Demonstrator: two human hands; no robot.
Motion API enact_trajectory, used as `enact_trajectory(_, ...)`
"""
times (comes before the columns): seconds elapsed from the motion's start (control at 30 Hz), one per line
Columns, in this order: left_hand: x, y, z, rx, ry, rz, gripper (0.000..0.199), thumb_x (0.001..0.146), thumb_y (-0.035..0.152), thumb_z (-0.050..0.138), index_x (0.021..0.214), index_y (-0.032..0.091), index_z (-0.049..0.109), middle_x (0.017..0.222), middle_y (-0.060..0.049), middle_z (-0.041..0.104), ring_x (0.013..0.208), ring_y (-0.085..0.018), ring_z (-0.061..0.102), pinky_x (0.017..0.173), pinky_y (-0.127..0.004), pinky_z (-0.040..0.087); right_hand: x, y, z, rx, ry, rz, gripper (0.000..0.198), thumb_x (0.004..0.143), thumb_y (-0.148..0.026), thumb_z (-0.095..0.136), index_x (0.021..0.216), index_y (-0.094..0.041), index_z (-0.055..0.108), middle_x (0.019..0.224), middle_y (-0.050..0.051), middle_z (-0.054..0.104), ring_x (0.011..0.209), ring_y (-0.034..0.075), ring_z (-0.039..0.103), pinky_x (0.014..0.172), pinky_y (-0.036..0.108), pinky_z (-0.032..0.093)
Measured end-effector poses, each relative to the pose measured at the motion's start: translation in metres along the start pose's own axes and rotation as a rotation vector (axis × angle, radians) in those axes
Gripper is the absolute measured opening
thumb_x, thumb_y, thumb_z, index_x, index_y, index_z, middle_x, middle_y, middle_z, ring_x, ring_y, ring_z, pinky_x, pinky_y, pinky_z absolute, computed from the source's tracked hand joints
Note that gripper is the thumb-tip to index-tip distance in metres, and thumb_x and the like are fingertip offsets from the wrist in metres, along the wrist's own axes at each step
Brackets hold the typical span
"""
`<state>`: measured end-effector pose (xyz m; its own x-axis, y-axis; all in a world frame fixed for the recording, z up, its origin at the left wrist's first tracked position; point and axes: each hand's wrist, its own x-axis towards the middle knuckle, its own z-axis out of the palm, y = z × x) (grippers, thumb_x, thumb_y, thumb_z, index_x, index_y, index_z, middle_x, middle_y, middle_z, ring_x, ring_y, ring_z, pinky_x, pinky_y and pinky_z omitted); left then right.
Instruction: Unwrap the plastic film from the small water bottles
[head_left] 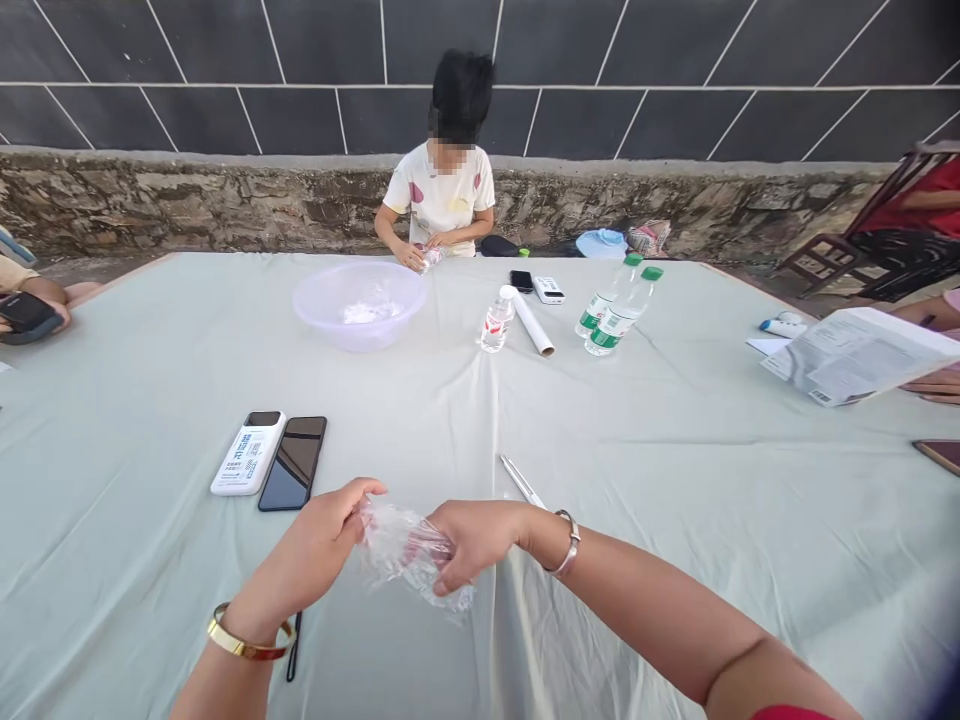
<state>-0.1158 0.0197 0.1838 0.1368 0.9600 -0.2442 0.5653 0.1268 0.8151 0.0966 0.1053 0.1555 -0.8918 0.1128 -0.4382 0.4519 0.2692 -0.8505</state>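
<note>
Crumpled clear plastic wrap (397,545) hangs between my two hands above the near part of the table. My left hand (322,535) pinches its left end, thumb and fingers closed. From the right, my right hand (476,540) is closed on the other side, its fingers partly hidden in the film. Just past my right hand lies a silver pen (521,480). Beyond my left hand, a dark phone (294,465) rests beside a white power bank (249,455).
Farther off stand a translucent purple bowl (360,310) with whitish film inside, a small bottle (498,320), a white roll (532,325) and two green-capped bottles (619,310). A person (442,190) sits opposite, hands on something clear. At right, someone holds papers (862,355).
</note>
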Motion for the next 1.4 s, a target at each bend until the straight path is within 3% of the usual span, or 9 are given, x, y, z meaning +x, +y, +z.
enact_trajectory(0.2, -0.003, -0.017, 0.034, -0.106, 0.075, 0.034, 0.022, 0.078, 0.022, 0.041, 0.07, 0.022, 0.062, 0.072, -0.001, 0.056, 0.063, -0.017, 0.048, 0.058, -0.026, 0.035, -0.019, -0.014, 0.017, -0.375, 0.519, -0.026, 0.012, 0.07, -0.009, 0.052, 0.068, -0.019, 0.058, 0.059, -0.006, 0.051, 0.054, 0.009, 0.042, 0.053, 0.021, 0.029)
enact_trajectory(0.47, -0.03, -0.01, 0.048, -0.28, -0.068, 0.007, 0.03, 0.078, 0.047, 0.057, 0.066, 0.019, 0.055, 0.06, 0.003, 0.046, 0.056, -0.013, 0.041, 0.055, -0.025, 0.034, -0.008, -0.007, 0.025, -0.674, 0.608, -0.226, 0.01, 0.081, -0.014, 0.053, 0.078, -0.019, 0.061, 0.073, 0.001, 0.063, 0.07, 0.014, 0.053, 0.076, 0.029, 0.037)
enact_trajectory(0.6, -0.033, -0.007, 0.038, -0.757, 0.031, -0.068, 0.034, 0.082, 0.05, 0.053, 0.076, 0.017, 0.058, 0.056, 0.006, 0.042, 0.052, -0.01, 0.042, 0.063, -0.028, 0.044, -0.003, -0.006, 0.035, -0.339, 0.691, -0.174, 0.008, 0.084, -0.023, 0.055, 0.079, -0.018, 0.059, 0.071, -0.002, 0.06, 0.065, 0.011, 0.051, 0.075, 0.027, 0.04)
enact_trajectory(0.8, -0.017, 0.001, 0.042, -1.286, 0.33, -0.186, 0.023, 0.073, 0.038, 0.063, 0.073, 0.015, 0.058, 0.064, 0.002, 0.052, 0.053, -0.009, 0.046, 0.06, -0.027, 0.045, 0.004, -0.005, 0.075, 0.144, 0.567, -0.047, 0.025, 0.072, -0.024, 0.064, 0.095, -0.02, 0.056, 0.065, -0.007, 0.051, 0.057, 0.009, 0.049, 0.056, 0.02, 0.038)
enact_trajectory(0.9, -0.011, 0.01, 0.052, -1.121, 0.416, -0.131, 0.027, 0.074, 0.039, 0.059, 0.082, 0.014, 0.063, 0.078, -0.004, 0.061, 0.068, -0.014, 0.054, 0.063, -0.026, 0.042, 0.013, -0.005, 0.098, 0.118, 0.701, 0.023, 0.027, 0.071, -0.018, 0.057, 0.098, -0.021, 0.056, 0.063, -0.007, 0.048, 0.056, 0.009, 0.046, 0.054, 0.02, 0.035)
enact_trajectory(1.07, -0.009, 0.017, 0.067, -0.437, 0.533, 0.022, 0.026, 0.074, 0.043, 0.06, 0.084, 0.02, 0.068, 0.079, -0.003, 0.062, 0.071, -0.018, 0.052, 0.066, -0.028, 0.037, 0.019, -0.017, 0.119, -0.001, 0.736, 0.111, 0.025, 0.068, -0.012, 0.049, 0.091, -0.02, 0.056, 0.061, -0.005, 0.052, 0.053, 0.011, 0.046, 0.05, 0.021, 0.031)
enact_trajectory(1.2, -0.01, 0.005, 0.068, -0.055, 0.412, 0.136, 0.015, 0.071, 0.033, 0.06, 0.061, 0.022, 0.061, 0.065, -0.001, 0.054, 0.064, -0.017, 0.046, 0.064, -0.028, 0.033, -0.005, -0.03, 0.111, -0.243, 0.785, 0.061, 0.012, 0.073, -0.015, 0.049, 0.078, -0.02, 0.059, 0.065, 0.0, 0.058, 0.059, 0.014, 0.05, 0.056, 0.024, 0.032)
enact_trajectory(1.3, -0.014, -0.005, 0.067, -0.201, 0.162, 0.045, 0.029, 0.076, 0.035, 0.052, 0.051, 0.021, 0.051, 0.054, 0.002, 0.044, 0.056, -0.015, 0.039, 0.058, -0.027, 0.03, -0.02, -0.03, 0.097, -0.065, 0.941, -0.027, 0.008, 0.076, -0.023, 0.056, 0.083, -0.022, 0.062, 0.074, -0.001, 0.061, 0.065, 0.013, 0.052, 0.06, 0.024, 0.037)
enact_trajectory(1.4, -0.019, -0.008, 0.072, -0.618, 0.022, -0.033, 0.035, 0.081, 0.043, 0.05, 0.055, 0.019, 0.052, 0.055, 0.002, 0.048, 0.056, -0.013, 0.041, 0.056, -0.026, 0.033, -0.017, -0.022, 0.092, 0.316, 1.084, -0.1, 0.024, 0.072, -0.04, 0.066, 0.088, -0.021, 0.06, 0.07, -0.002, 0.057, 0.061, 0.012, 0.049, 0.057, 0.024, 0.04)
